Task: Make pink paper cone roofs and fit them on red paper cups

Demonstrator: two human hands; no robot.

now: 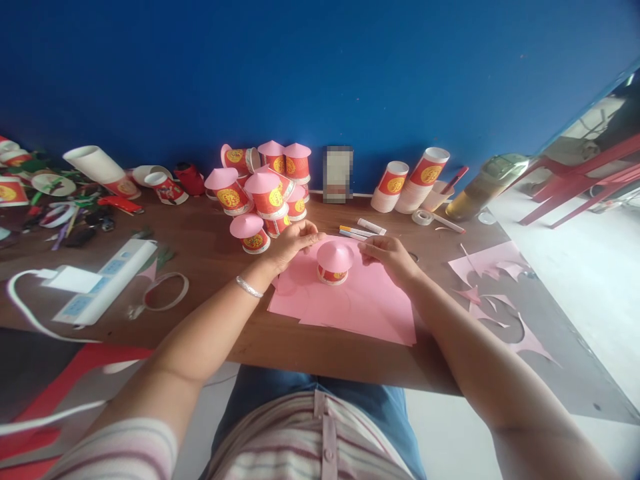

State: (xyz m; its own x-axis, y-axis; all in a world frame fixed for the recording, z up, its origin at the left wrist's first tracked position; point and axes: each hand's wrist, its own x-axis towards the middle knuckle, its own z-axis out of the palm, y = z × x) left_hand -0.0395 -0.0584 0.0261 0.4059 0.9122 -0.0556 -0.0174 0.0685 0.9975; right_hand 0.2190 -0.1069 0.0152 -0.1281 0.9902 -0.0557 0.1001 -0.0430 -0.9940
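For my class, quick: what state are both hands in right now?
Left hand: fingers bent, beside the nearest pink cone; grip or touch cannot be told.
Right hand: fingers bent, at its other side; grip cannot be told.

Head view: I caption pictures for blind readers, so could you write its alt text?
A person's left hand and right hand flank a red cup topped with a pink cone, standing on pink sheets on a brown table. More cone-topped cups cluster behind, to the left; pink scraps lie to the right.
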